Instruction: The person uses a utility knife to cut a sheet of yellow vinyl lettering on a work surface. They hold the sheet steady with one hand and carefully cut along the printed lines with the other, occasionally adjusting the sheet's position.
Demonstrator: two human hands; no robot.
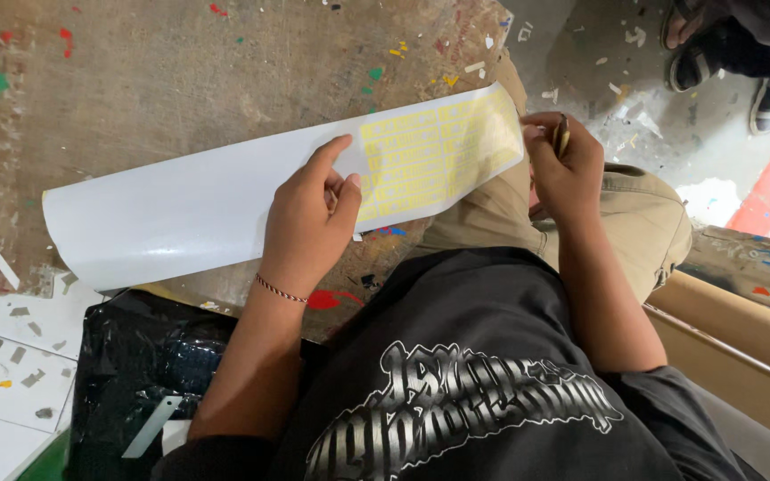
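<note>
— Where's the sticker sheet (251,191)?
— On the tabletop (153,80), pinned under the left hand (309,223), fingers pressed flat. The right hand (563,160) pinches a thin tool (561,138) at the far edge.
— Best to keep firm pressure and lift slowly, I'd say.

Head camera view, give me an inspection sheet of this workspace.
Surface: worn wooden board, flecked with paint and scraps.
Job's things: long white sheet with yellow stickers at its right end; thin tool.
Clutter: black plastic bag, paper bits on white tiles.
Grips: left hand presses the sheet; right hand holds the tool at the sheet's edge.
Cables: nothing seen.
Surroundings: littered floor, another person's sandalled feet.
</note>
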